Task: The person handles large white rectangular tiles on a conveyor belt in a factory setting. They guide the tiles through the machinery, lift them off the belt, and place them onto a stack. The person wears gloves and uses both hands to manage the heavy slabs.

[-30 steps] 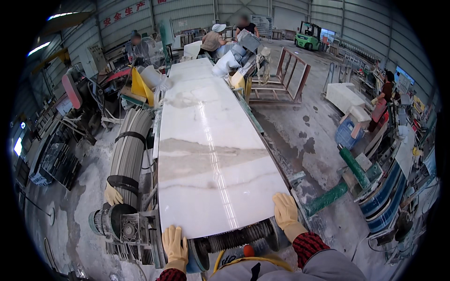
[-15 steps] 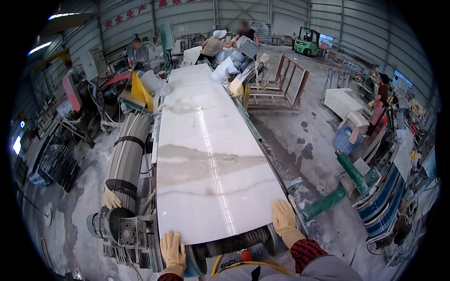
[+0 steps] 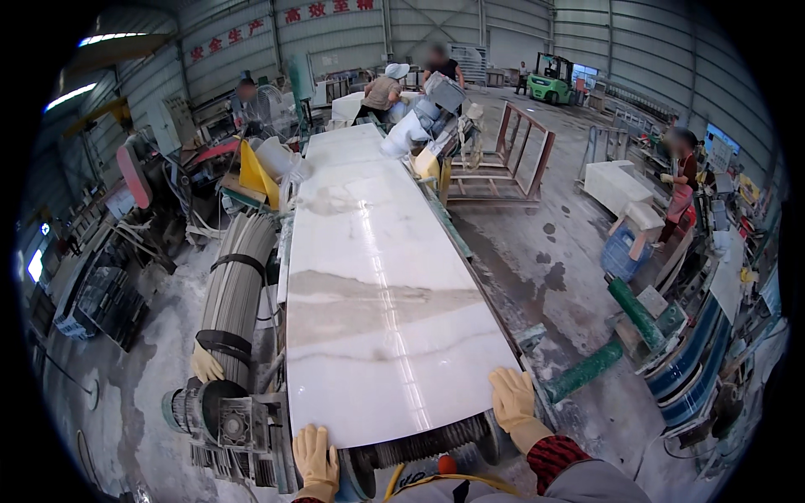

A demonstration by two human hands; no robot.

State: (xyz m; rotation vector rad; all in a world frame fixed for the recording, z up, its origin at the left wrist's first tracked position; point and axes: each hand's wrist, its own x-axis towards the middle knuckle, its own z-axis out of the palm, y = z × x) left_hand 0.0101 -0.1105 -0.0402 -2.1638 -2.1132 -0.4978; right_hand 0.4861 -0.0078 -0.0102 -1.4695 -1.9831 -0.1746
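Observation:
A long, glossy white stone slab (image 3: 394, 335) with grey-brown veining stretches away from me on a roller machine. My left hand (image 3: 315, 461), in a cream glove, lies at its near left corner with the fingers stretched out. At the near right corner, my gloved right hand (image 3: 513, 402) rests along the edge, fingers extended too. Neither hand is wrapped around anything. Below the slab's near edge shows a dark ribbed roller (image 3: 428, 444), with an orange-red ball-like knob (image 3: 447, 464) close to my body.
Left of the slab stand a motor (image 3: 197, 407) and a strapped bundle of strips (image 3: 237, 285) with a loose glove (image 3: 206, 364) against it. Green posts (image 3: 587, 369) and a metal frame rack (image 3: 503, 168) are to the right. Several people work farther off; a green forklift (image 3: 551, 81) stands behind.
The whole view has shifted slightly, so the slab sits a little lower and to the right. Both hands stay at its near corners. The person at far right has changed posture.

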